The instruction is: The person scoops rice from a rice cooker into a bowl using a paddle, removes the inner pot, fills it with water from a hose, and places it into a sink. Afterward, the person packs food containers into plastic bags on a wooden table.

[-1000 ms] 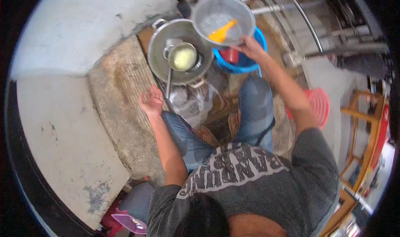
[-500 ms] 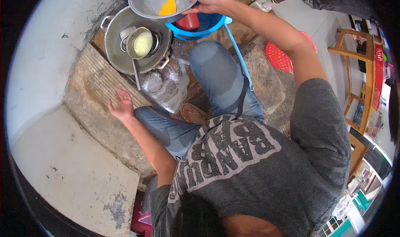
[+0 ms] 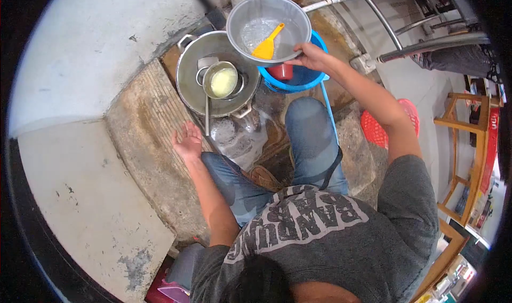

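My right hand grips the near rim of a grey metal basin. Water and a yellow plastic spatula are inside it. The basin is up over the left part of a blue bucket, in which a red container shows. My left hand is empty, palm up with fingers apart, near my left knee. Beyond it stands a large metal pot, holding a ladle with something pale yellow in its bowl and other metal utensils.
Wet, sudsy floor lies between the pot and my legs. A red perforated basket sits by my right arm. Metal bars are at the upper right, a wooden frame at the far right. Walls rise at the left.
The head view has swung and come back, shifting the whole scene. My right hand still holds the basin above the bucket's edge, and my left hand stays open.
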Tool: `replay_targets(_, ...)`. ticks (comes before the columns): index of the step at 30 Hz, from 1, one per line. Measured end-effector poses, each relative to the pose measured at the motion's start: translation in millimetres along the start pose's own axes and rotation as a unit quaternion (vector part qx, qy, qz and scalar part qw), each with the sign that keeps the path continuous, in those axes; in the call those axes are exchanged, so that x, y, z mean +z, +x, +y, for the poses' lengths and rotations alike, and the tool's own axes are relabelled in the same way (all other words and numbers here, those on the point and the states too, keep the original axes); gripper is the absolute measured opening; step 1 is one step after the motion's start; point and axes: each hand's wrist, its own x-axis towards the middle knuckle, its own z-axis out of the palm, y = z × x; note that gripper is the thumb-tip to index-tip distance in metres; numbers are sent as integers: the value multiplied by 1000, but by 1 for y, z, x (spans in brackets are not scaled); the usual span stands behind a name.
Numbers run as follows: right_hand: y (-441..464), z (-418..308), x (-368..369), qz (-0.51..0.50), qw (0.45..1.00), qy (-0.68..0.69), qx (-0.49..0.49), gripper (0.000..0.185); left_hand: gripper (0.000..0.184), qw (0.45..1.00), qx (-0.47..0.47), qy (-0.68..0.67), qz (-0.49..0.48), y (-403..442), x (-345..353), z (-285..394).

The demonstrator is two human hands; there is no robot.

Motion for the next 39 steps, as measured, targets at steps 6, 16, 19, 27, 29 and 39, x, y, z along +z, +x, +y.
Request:
replay_targets(6,1,2,-5,-16,1000,-24,11,50,39,1000,-9,-11,-12,0,2,-1)
replay_targets(16,-5,1,5,-1,999,-34,-1,50,35,1000,2,1,-7,-3,5,-3)
replay_targets(19,-6,2,4,-11,1000,-26,-2,50,36,1000,-4,0,-6,-1,6,-3)
replay_targets(27,-14,-1,18,-15,999,-45,-17,48,37,1000,7,-3,-4,-4,6,-2)
replay_targets(29,-14,-2,19,-14,999,-45,-24,48,37,1000,12,0,-2,-6,7,-3)
replay_targets(39,2,4,11,-6,999,-27,-35,58,36,1000,17,6,0,-9,9,-3)
